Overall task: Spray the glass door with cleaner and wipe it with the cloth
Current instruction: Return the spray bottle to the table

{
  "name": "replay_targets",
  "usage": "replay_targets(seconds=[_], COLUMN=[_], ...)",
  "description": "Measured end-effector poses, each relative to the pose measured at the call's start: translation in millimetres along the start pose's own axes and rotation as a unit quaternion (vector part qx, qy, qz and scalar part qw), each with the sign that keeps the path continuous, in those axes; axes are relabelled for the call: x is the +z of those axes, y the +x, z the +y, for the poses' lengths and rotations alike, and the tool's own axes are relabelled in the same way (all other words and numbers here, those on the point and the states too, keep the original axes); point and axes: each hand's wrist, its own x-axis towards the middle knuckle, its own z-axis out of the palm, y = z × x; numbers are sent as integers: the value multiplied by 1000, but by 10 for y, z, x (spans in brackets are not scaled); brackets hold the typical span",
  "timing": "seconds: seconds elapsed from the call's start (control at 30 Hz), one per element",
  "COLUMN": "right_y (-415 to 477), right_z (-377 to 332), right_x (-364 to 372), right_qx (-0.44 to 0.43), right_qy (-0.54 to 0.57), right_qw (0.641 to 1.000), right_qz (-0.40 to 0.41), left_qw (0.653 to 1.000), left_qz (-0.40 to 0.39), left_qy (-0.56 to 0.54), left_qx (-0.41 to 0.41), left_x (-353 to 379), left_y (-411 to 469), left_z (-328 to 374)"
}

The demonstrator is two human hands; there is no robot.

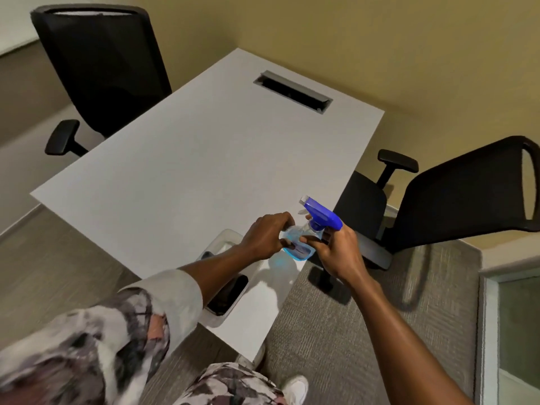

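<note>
A clear spray bottle [301, 247] of blue cleaner with a blue trigger head [323, 216] hangs just above the near right corner of the white table [204, 147]. My left hand [267, 235] grips the bottle's body from the left. My right hand [339, 249] holds its neck under the trigger head from the right. A glass panel in a pale frame [517, 325] shows at the lower right edge. I see no cloth.
Two black office chairs stand by the table, one at the far left [99, 65] and one at the right [455, 194]. A white tray [230, 290] with dark contents lies on the table under my left forearm. A cable slot [292, 91] sits at the far end.
</note>
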Motion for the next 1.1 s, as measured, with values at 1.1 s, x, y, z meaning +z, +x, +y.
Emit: replay_targets(seconds=[1.1], right_y=[266], right_z=[297], right_x=[770], right_qx=[88], right_qy=[13], right_qw=[995], right_qz=[-51], left_qw=[993], left_qz=[-55], left_qy=[91], left_qx=[-47], left_x=[244], left_y=[180], left_z=[-569])
